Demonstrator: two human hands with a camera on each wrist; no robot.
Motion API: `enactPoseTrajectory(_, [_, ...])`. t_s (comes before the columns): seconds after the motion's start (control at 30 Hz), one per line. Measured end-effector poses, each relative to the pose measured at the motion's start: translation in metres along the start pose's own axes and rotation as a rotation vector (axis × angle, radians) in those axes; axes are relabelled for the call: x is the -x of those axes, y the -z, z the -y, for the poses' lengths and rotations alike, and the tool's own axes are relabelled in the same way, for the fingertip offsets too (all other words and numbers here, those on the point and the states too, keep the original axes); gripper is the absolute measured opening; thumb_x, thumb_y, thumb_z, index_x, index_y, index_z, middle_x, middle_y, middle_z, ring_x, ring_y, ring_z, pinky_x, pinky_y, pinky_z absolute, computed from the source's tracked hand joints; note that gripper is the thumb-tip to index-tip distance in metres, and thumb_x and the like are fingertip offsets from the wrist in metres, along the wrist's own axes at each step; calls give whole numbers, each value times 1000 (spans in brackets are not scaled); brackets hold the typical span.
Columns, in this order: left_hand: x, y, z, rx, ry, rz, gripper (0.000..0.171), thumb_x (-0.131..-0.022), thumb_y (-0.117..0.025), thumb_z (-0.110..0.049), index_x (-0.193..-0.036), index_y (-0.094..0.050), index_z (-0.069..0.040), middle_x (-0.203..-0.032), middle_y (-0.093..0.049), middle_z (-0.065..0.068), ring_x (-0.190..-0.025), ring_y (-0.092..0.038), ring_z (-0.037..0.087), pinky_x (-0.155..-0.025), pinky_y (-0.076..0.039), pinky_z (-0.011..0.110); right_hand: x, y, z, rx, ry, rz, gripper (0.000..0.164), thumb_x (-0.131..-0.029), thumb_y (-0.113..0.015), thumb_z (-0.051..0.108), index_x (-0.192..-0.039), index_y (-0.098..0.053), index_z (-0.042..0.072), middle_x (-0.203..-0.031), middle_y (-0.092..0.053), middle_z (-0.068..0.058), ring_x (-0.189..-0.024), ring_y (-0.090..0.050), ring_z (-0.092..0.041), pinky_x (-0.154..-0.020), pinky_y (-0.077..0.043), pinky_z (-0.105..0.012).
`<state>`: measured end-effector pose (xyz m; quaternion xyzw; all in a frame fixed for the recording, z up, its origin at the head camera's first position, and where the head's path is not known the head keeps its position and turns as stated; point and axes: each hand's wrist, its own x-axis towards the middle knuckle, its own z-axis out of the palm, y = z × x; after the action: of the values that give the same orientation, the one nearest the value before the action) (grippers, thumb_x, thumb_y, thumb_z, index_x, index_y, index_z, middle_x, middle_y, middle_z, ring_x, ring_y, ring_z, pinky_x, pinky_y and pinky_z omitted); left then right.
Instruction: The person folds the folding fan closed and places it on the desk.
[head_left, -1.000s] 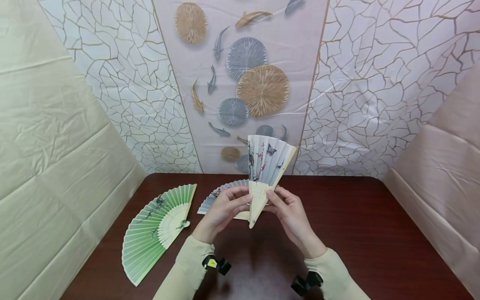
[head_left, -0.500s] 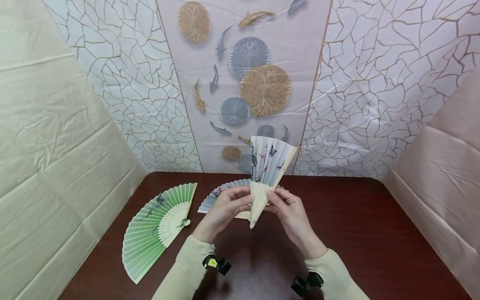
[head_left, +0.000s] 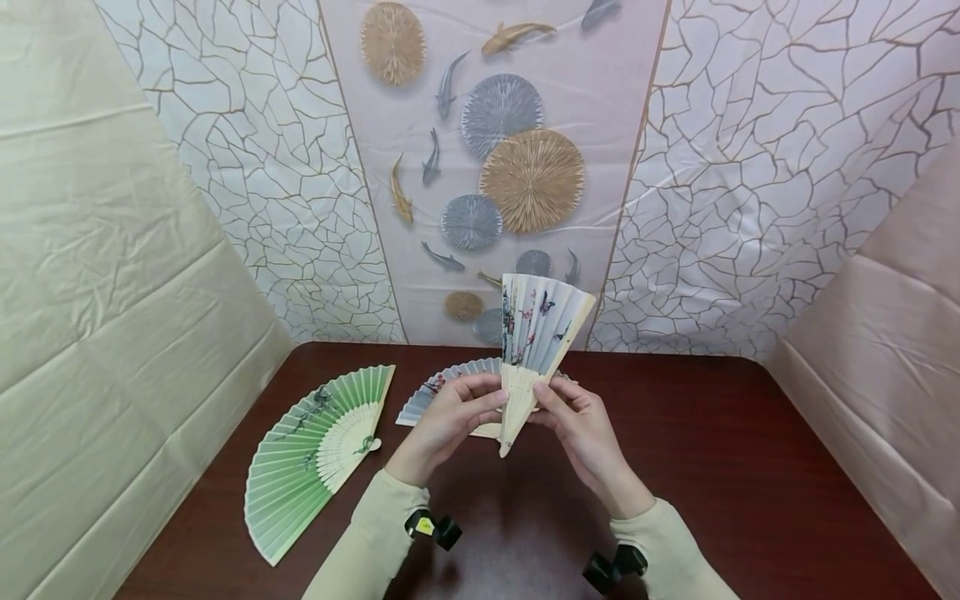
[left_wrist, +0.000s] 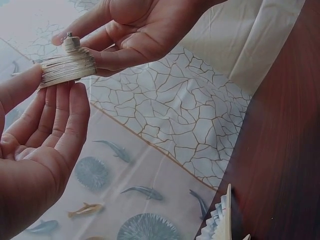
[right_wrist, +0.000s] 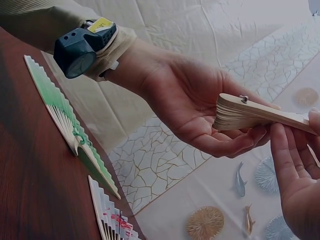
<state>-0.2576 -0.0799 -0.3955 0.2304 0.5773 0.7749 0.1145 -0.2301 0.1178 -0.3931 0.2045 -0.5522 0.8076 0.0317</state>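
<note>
A partly spread folding fan (head_left: 540, 325) is held up over the table, its pale blue-white leaf printed with blossoms and butterflies. My left hand (head_left: 448, 417) pinches the cream ribs from the left, thumb in front and fingers behind. From the other side, the thumb and fingers of my right hand (head_left: 581, 421) grip the ribs too. The fan's narrow pivot end points down between both hands, and its stacked ribs (right_wrist: 232, 116) show in the right wrist view. Behind the hands, a spread grey-blue fan (head_left: 415, 404) lies on the table, partly hidden by them.
A spread green fan (head_left: 300, 467) with cream ribs lies at the left of the dark red-brown table (head_left: 720, 467). A patterned cloth (head_left: 480, 167) with fish and round motifs hangs behind. Pale fabric panels (head_left: 135, 333) flank the table.
The head view has shifted slightly. Both hands keep the same hold on the fan, which stands a touch further right in view and is spread about as wide as before.
</note>
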Motion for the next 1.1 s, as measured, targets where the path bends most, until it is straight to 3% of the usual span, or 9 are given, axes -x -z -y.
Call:
enactPoseTrajectory(0.73, [-2, 2, 5, -27, 9, -8, 35, -99, -59, -4, -127, -56, 17, -109, -67, 4, -94, -67, 16, -85, -59, 33, 1, 0, -3, -4, 4, 27, 22, -102, -58, 6, -107, -75, 20, -102, -71, -1, -85, -70, -14, -81, -61, -33])
enactPoseTrajectory(1.1, [0, 2, 7, -39, 9, -10, 39, -99, -61, -6, -128, -55, 19, -111, -68, 5, -95, -68, 15, -86, -59, 32, 1, -1, -5, -2, -3, 27, 22, -102, -59, 7, -109, -75, 20, -103, -72, -1, -85, -71, -14, -81, -61, -33])
